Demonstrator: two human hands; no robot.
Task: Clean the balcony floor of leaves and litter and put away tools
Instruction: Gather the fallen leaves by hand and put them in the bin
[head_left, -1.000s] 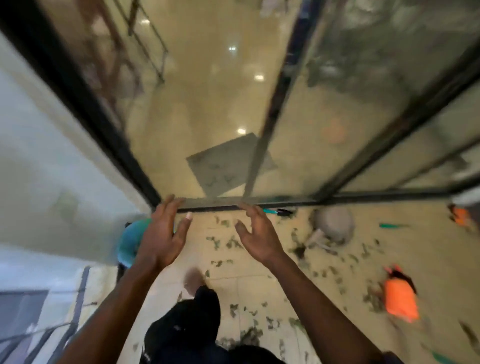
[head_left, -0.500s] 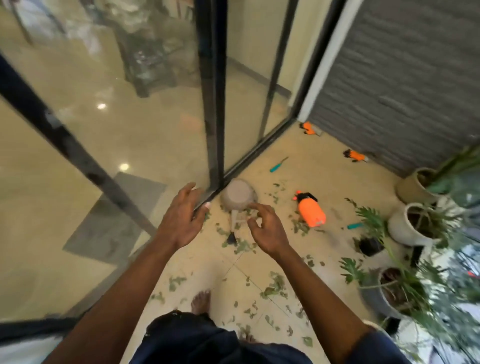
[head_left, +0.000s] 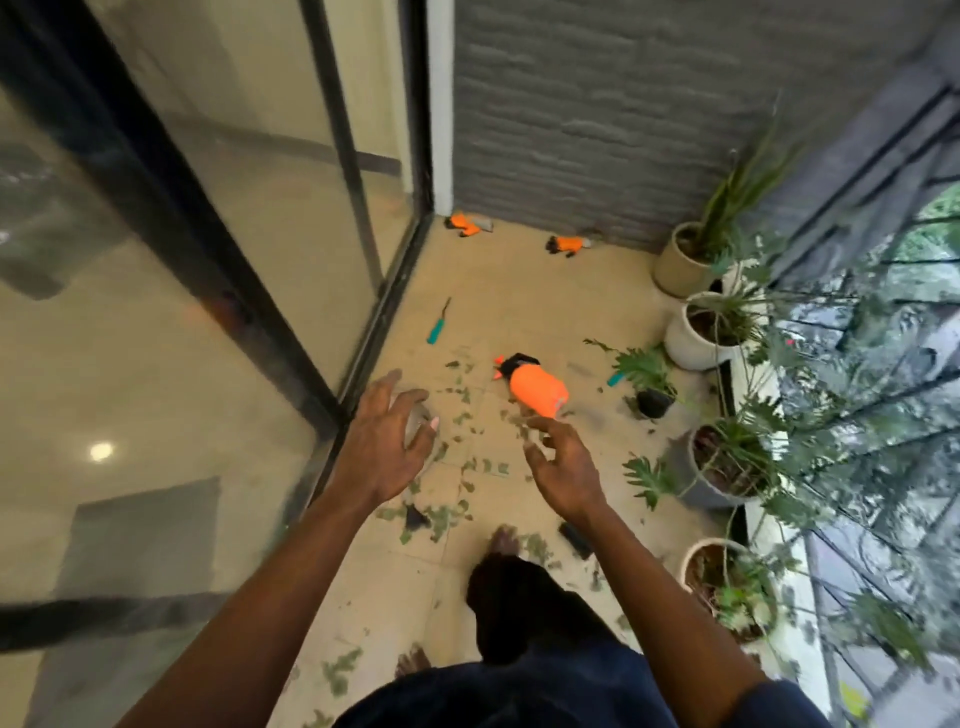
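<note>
Since half a second ago the head has swung right, so the glass door takes up less of the view, and the orange spray bottle (head_left: 535, 387), then off to the right of both hands, now lies on its side just beyond the right hand's fingertips. Its black pump head points away toward the far wall.

Torn green leaves (head_left: 470, 415) are scattered over the beige tiled floor (head_left: 519, 291), thickest between and just beyond the two hands, with more below the wrists near a bare foot (head_left: 504, 540). Farther ahead of the left hand a teal-handled tool (head_left: 439, 322) lies beside the door track. A second teal handle (head_left: 615, 378) shows right of the bottle. Two orange-and-black items (head_left: 465, 223), too blurred to name, lie at the foot of the grey wall (head_left: 597, 104), well beyond both hands.

The left hand (head_left: 382, 447) hangs palm down with fingers spread and loosely bent, holding nothing. A grey rounded object (head_left: 422, 415) on the floor is mostly hidden behind its fingers. The right hand (head_left: 563, 467) is likewise empty, thumb and fingers apart and lightly curved. Neither hand touches anything.

Potted plants (head_left: 691, 260) line the floor to the right of the right hand. No writing can be read.
</note>
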